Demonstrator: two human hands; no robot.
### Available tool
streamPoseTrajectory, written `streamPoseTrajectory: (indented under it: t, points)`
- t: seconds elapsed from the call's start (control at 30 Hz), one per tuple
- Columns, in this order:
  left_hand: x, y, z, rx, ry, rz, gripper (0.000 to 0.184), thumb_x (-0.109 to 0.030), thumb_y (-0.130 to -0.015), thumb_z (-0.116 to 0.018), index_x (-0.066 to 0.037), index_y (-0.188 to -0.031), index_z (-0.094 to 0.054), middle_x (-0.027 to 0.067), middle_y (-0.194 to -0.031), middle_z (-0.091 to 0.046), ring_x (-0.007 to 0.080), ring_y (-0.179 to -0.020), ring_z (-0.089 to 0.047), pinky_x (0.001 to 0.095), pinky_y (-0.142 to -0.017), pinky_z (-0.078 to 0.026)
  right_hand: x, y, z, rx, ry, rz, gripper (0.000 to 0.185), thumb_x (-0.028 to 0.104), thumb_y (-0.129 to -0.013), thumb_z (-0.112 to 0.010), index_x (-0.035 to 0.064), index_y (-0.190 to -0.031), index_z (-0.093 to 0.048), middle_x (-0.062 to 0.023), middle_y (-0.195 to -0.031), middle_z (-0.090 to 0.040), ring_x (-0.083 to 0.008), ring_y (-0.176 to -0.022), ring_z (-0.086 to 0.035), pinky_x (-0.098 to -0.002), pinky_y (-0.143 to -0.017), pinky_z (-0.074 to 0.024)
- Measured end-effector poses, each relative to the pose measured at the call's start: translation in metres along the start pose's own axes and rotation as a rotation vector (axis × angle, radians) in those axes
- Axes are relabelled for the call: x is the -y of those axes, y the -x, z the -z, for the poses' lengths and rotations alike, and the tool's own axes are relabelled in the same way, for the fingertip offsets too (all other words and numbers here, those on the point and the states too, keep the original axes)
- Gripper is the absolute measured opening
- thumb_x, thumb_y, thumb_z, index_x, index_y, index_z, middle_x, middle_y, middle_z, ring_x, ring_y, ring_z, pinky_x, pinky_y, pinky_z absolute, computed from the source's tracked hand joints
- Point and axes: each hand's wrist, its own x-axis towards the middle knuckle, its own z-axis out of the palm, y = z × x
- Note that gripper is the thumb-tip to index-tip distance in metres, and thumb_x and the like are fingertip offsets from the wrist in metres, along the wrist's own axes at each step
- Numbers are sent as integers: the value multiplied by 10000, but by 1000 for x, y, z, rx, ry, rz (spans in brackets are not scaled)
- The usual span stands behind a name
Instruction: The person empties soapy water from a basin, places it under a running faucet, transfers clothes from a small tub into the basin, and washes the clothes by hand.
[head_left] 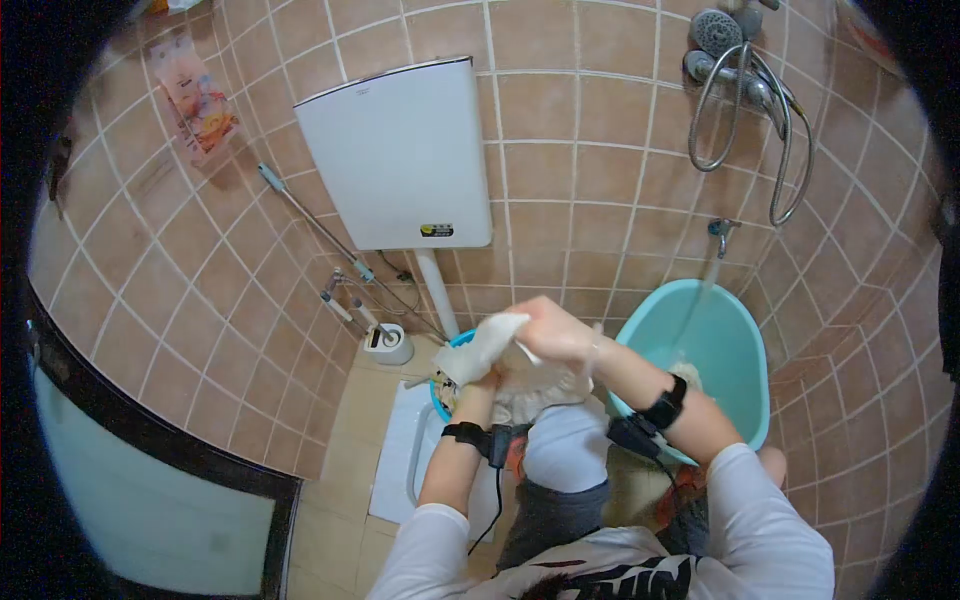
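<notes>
My right hand point(555, 328) is closed on a white cloth point(485, 345), held in front of my knees. The cloth drapes over my left hand point(482, 382), so its fingers are hidden. Below both hands hangs a cream, ruffled piece of fabric point(540, 388), near my raised knee. Whether it joins the white cloth I cannot tell. Partly behind the fabric is a blue basin point(438, 402) with things in it that I cannot make out. To the right stands a turquoise tub point(745, 370), with a pale wet cloth point(687, 375) inside.
Water runs from a wall tap point(722, 232) into the tub. A squat toilet point(390, 460) lies at left, below a white cistern point(400, 155). A brush holder point(392, 347) and a long-handled pole point(315, 222) stand by the wall. A shower head point(716, 33) hangs upper right.
</notes>
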Motion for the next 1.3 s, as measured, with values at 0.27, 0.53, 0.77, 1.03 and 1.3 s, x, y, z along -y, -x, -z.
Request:
streamPoseTrajectory:
  t: [0.27, 0.53, 0.77, 1.03, 1.3]
  points:
    - [-88, 62, -29, 566, 567, 424, 264, -181, -902, -457, 5, -1068, -543, 125, -1016, -606, 236, -916, -588, 330, -852, -457, -85, -29, 26, -422, 452, 303, 382, 116, -711, -588, -15, -1069, -566, -120, -843, -625, -193, -793, -582, -309, -740, -465]
    - [-59, 74, 2, 530, -823, -618, 253, -149, -877, -465, -24, -1095, -494, 88, -1088, -523, 175, -987, -503, 284, -850, -417, -101, -36, -36, -59, -436, -116, 168, 49, -656, -516, 1, -767, -632, -30, -643, -579, -145, -606, -529, -268, -572, -426]
    - [-54, 75, 33, 392, -1017, -482, 232, -173, -860, -476, -32, -1042, -509, 85, -1008, -537, 185, -920, -520, 298, -790, -429, -71, 17, -24, 751, 203, 22, 279, 304, -767, -622, 26, -744, -609, 4, -585, -525, -96, -531, -473, -257, -481, -381]
    - [-93, 98, 14, 446, -1177, -494, 214, -200, -841, -490, -42, -982, -528, 82, -917, -553, 197, -844, -540, 314, -721, -442, -141, -43, -44, 87, -97, -118, 418, 425, -783, -573, 15, -710, -611, -79, -613, -588, -150, -558, -549, -300, -511, -433]
    - [-58, 85, 13, 476, -1097, -494, 205, -227, -823, -503, -52, -922, -546, 78, -826, -569, 209, -768, -559, 330, -652, -456, -86, -36, -74, -166, -616, -12, 179, 169, -808, -491, 50, -685, -544, -5, -545, -476, -125, -485, -452, -267, -449, -357]
